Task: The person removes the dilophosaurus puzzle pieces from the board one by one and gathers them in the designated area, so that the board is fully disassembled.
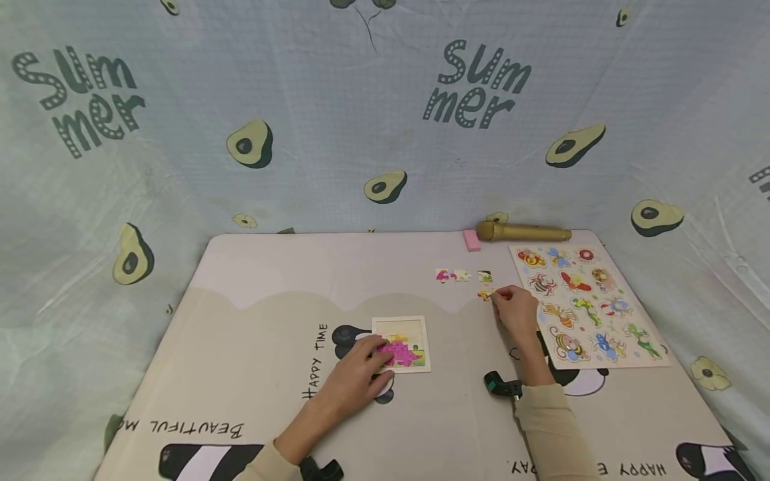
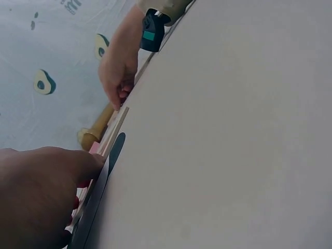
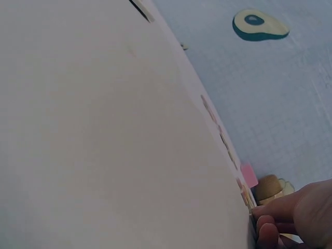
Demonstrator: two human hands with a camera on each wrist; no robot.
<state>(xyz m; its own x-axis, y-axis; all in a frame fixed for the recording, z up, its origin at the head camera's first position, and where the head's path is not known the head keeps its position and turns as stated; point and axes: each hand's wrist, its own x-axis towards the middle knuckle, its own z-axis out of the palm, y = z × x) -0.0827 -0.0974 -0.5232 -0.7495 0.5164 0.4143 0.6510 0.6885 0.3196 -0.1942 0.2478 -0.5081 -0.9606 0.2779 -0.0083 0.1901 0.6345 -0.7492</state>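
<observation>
A small square puzzle tray [image 1: 399, 324] with a pale wooden rim lies on the table, its lower part filled with pink, yellow and green pieces. My left hand [image 1: 351, 374] rests at the tray's left side, fingertips over the rim and the pink pieces. Farther right, my right hand [image 1: 517, 312] pinches the edge of a small yellow and red puzzle piece [image 1: 484, 294] at table level. Beyond that piece lie a pink piece [image 1: 444, 275], a pale piece [image 1: 462, 274] and a green and dark piece [image 1: 484, 276]. Side-on in the right wrist view, my right hand [image 3: 303, 215] has its fingers curled.
A large board with insect pictures [image 1: 592, 307] lies to the right, beside my right forearm. At the table's back edge are a gold microphone-shaped object [image 1: 523, 232] and a pink block [image 1: 472, 240]. A patterned curtain [image 1: 325, 87] hangs behind the table [image 1: 259, 347].
</observation>
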